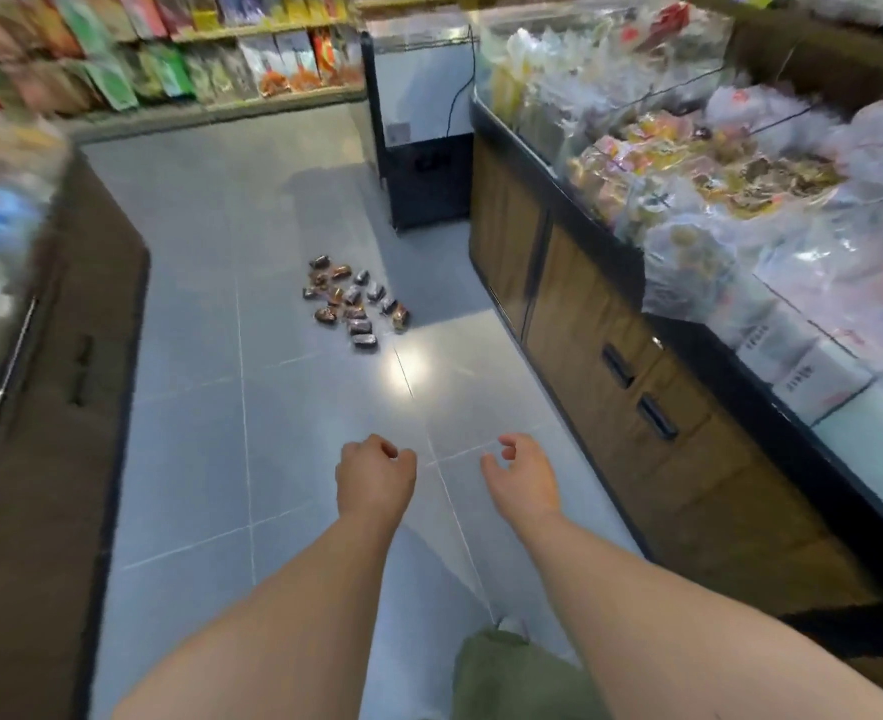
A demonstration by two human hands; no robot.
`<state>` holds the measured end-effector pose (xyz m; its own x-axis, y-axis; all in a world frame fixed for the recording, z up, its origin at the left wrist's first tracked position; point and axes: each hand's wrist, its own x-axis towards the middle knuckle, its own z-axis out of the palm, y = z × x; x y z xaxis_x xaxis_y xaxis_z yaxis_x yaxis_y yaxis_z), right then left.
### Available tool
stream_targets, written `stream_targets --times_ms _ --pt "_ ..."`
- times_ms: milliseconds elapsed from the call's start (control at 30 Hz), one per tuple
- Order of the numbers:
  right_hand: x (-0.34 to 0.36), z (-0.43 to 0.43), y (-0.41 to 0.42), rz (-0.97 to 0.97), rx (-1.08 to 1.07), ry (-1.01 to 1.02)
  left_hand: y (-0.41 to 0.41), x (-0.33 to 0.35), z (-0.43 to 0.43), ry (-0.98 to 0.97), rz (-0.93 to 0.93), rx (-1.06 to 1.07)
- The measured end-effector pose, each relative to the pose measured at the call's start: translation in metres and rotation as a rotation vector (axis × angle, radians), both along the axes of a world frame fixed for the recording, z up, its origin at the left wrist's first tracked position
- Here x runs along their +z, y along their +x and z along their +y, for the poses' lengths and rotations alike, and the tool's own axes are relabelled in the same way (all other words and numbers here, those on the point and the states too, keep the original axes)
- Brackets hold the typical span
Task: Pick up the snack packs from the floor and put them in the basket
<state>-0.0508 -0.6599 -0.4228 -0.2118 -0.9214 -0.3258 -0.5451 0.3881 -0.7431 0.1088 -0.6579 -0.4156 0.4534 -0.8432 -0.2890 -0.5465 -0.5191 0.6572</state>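
Grey tiled shop floor (195, 356): an aisle between a dark cabinet (65, 407) on my left and a glass-topped display counter (636, 356) on my right. Left hand (374, 478): fingers curled into a fist, empty. Right hand (522, 478): fingers loosely bent, empty. The snack packs (351, 304) lie heaped on the floor straight ahead, well apart from both hands. The heap stretches away from me, and the left hand is marginally nearer. No basket in view.

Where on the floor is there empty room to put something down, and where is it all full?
Bare floor lies between the snack packs and the left hand and right hand, and left of the packs up to the dark cabinet. It is crowded only where the packs lie bunched, near the wooden counter.
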Motion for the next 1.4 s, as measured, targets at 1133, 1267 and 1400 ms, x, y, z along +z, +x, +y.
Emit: stream_targets --times_ms 1133,1267,1400 --pt "-0.005 -0.527 0.326 -0.011 0.298 0.073 0.311 -0.005 -0.472 0.049 -0.082 0.275" --pt "-0.012 -0.608 0.365 0.007 0.321 0.074 0.354 -0.008 -0.549 0.056 -0.098 0.28" --pt "-0.008 -0.699 0.403 0.019 0.33 0.07 0.391 -0.003 -0.636 0.041 -0.104 0.311"
